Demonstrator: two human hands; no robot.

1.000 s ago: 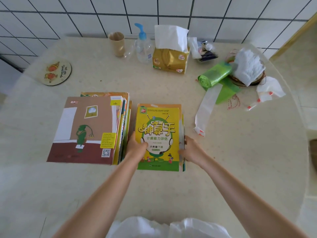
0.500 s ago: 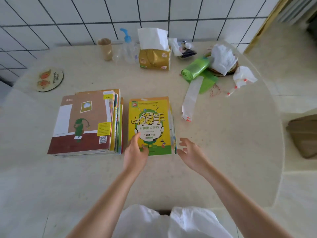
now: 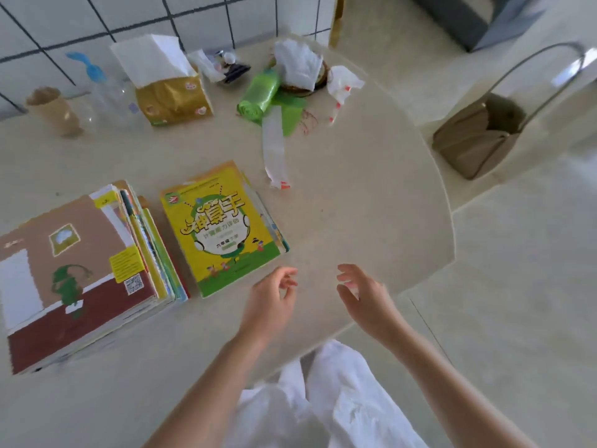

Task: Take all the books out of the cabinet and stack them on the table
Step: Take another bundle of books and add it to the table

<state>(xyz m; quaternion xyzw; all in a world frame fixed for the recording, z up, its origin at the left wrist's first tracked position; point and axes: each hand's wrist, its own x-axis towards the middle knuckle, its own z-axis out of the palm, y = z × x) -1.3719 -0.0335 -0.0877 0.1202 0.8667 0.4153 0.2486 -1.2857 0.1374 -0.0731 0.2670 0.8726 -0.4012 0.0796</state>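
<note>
My left grip [image 3: 271, 299] and right grip [image 3: 365, 295] loosely curled, empty. Yellow workbook stack [image 3: 221, 227] just ahead-left on worktop [image 3: 355, 205]: thin, floppy, glossy covers likely slide; best clamped at both side edges.

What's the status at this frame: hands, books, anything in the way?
Left hand and right hand empty, off the yellow book. Two stacks on table. Nothing blocking.

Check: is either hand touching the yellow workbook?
No, the left hand and right hand hover empty over the table, clear of the yellow workbook.
</note>
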